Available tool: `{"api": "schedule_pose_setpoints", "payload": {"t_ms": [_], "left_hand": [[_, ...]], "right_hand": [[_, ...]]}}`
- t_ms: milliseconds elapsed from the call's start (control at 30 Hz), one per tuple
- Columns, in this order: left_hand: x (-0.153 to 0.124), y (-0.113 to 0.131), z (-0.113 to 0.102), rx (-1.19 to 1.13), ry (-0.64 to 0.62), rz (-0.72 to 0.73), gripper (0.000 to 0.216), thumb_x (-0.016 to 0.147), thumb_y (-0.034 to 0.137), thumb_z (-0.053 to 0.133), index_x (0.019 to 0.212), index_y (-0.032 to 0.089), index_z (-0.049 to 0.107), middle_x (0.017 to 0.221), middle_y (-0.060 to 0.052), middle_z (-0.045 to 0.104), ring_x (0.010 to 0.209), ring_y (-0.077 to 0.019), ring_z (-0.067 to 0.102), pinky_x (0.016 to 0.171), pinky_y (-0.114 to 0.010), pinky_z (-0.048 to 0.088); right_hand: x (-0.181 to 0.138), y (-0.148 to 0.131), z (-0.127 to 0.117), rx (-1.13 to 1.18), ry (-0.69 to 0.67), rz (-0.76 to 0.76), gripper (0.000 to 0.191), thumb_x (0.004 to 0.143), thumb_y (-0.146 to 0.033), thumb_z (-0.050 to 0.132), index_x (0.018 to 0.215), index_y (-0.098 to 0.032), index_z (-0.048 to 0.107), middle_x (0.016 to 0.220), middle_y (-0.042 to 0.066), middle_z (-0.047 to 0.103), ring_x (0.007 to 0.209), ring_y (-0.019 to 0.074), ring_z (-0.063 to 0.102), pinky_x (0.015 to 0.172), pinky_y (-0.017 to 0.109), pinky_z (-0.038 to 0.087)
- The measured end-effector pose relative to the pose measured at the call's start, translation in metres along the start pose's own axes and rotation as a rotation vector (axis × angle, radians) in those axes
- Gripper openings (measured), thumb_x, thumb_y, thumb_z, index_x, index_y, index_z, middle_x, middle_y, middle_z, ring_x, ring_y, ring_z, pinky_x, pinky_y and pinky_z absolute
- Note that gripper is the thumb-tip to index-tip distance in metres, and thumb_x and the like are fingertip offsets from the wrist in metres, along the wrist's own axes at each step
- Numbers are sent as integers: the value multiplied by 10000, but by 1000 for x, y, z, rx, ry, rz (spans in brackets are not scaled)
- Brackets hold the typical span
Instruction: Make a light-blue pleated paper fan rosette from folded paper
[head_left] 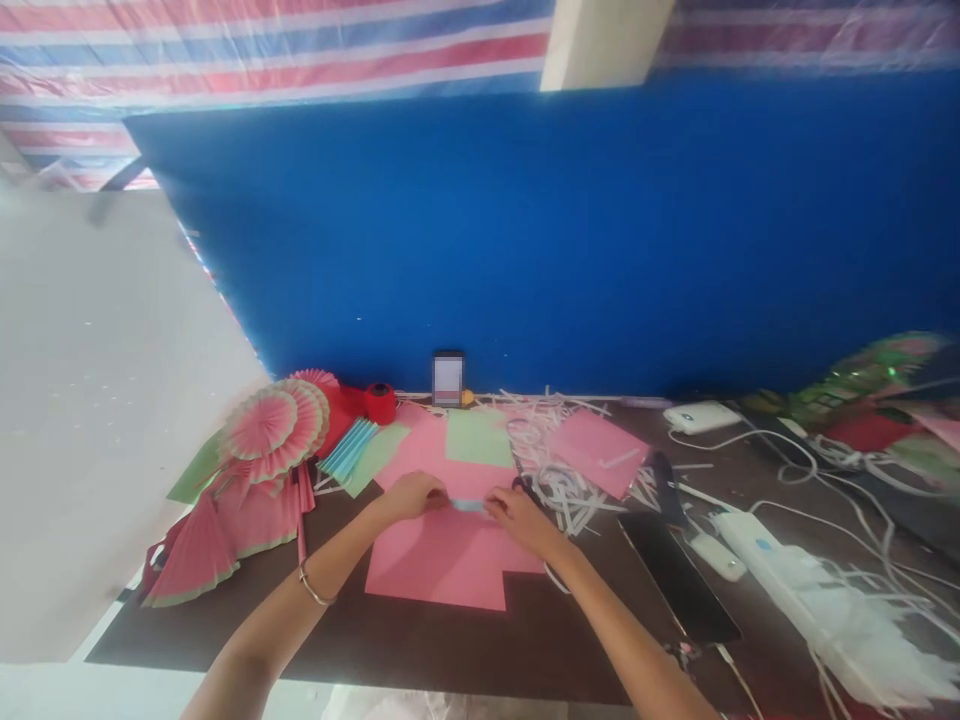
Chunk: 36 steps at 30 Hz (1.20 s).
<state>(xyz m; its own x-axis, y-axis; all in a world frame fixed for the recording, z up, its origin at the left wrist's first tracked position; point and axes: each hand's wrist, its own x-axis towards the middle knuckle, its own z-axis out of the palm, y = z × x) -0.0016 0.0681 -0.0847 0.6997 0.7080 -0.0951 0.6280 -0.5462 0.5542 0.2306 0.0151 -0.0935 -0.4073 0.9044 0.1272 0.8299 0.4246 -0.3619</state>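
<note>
At the far left, layered pleated paper rosettes (pixel 262 422), pink with pale green edges, leaned in a pile above folded paper fans (pixel 196 560) in the same two colours. Just right of them, a blue accordion-pleated paper (pixel 349 450) lay slanting, its ridges evenly lined, partly over a pale green sheet (pixel 381 452). A red roll (pixel 380 404) with a dark top stood behind.

The left hand (pixel 411 495), a bracelet (pixel 311 588) on its forearm, pinched the left end of a pale blue paper strip (pixel 469 506). The strip was narrow and ran nearly level between the two hands, over the pink paper (pixel 439 565) near the middle of the dark tabletop (pixel 570 640). It looked flat and straight; its ends were hidden by fingers, and whether it was folded was too small to tell. The pink paper below was smooth, with clean straight edges, and overlapped other pink pieces. Beyond the strip lay a light green sheet (pixel 478 440), with an upright screen device (pixel 448 380) behind it.

The right hand (pixel 521 515) pinched the strip's other end. Further right, white paper cuttings (pixel 574 495) lay tangled around a tilted pink sheet (pixel 596 452). Then came a black smartphone (pixel 679 580), a white power strip (pixel 757 540), a white power bank (pixel 701 417) and looping white cables (pixel 847 480).
</note>
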Motion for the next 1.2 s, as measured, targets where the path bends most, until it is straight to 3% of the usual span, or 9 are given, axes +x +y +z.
{"api": "schedule_pose_setpoints", "payload": {"t_ms": [100, 200, 333, 467, 700, 867, 933, 1033, 1200], "left_hand": [[3, 8, -19, -358, -176, 47, 285, 792, 387, 523, 776, 146, 677, 676, -47, 656, 583, -132, 608, 533, -196, 420], [5, 21, -37, -464, -198, 24, 349, 737, 474, 569, 765, 148, 688, 630, -37, 637, 524, -117, 579, 491, -189, 414], [6, 33, -50, -514, -51, -45, 372, 668, 516, 619, 695, 155, 705, 551, -21, 613, 448, -93, 508, 434, -187, 362], [3, 36, -59, -634, 99, -155, 329, 597, 488, 690, 610, 160, 700, 503, -21, 605, 458, -96, 511, 482, -198, 403], [14, 31, -81, -884, 222, -289, 309, 506, 369, 787, 659, 120, 686, 537, -39, 610, 498, -107, 552, 545, -228, 472], [23, 46, -64, -1413, 671, -309, 347, 545, 272, 799, 804, 139, 609, 746, -43, 649, 666, -113, 620, 773, -315, 507], [23, 57, -49, -1629, 659, -271, 322, 558, 267, 794, 763, 127, 589, 795, -75, 661, 745, -154, 635, 830, -372, 494], [20, 72, -33, -1714, 580, -110, 322, 593, 314, 769, 781, 101, 616, 833, -107, 671, 865, -205, 638, 881, -376, 466], [12, 87, -32, -1636, 725, -92, 305, 586, 348, 760, 726, 122, 610, 830, -93, 689, 878, -220, 646, 851, -358, 478]], "right_hand": [[-6, -2, -26, 442, -44, 169, 225, 846, -299, 430, 780, -167, 600, 657, 5, 637, 586, 130, 588, 619, 257, 442], [-9, -7, -54, 659, -52, 227, 244, 803, -357, 491, 735, -159, 616, 670, 22, 644, 567, 132, 591, 592, 255, 456], [-12, -16, -84, 750, -27, 305, 287, 763, -431, 544, 735, -160, 637, 670, 24, 660, 585, 140, 612, 626, 268, 474], [-13, -19, -98, 762, -13, 356, 305, 743, -460, 572, 733, -165, 649, 669, 28, 674, 569, 134, 614, 640, 272, 483], [8, -15, -92, 1043, -35, 501, 312, 664, -437, 667, 694, -129, 622, 615, 60, 648, 459, 103, 549, 460, 231, 440], [16, -31, -81, 996, 180, 499, 309, 704, -442, 615, 749, -137, 621, 660, 68, 661, 486, 121, 573, 427, 226, 417], [14, -42, -76, 920, 275, 463, 322, 729, -463, 580, 762, -145, 620, 673, 68, 669, 528, 143, 604, 466, 242, 443], [7, -55, -66, 839, 377, 400, 351, 744, -505, 548, 774, -162, 614, 688, 61, 678, 603, 172, 641, 596, 287, 494], [-5, -64, -55, 764, 461, 370, 378, 786, -536, 485, 832, -180, 605, 721, 64, 684, 657, 196, 658, 695, 339, 514]]}}
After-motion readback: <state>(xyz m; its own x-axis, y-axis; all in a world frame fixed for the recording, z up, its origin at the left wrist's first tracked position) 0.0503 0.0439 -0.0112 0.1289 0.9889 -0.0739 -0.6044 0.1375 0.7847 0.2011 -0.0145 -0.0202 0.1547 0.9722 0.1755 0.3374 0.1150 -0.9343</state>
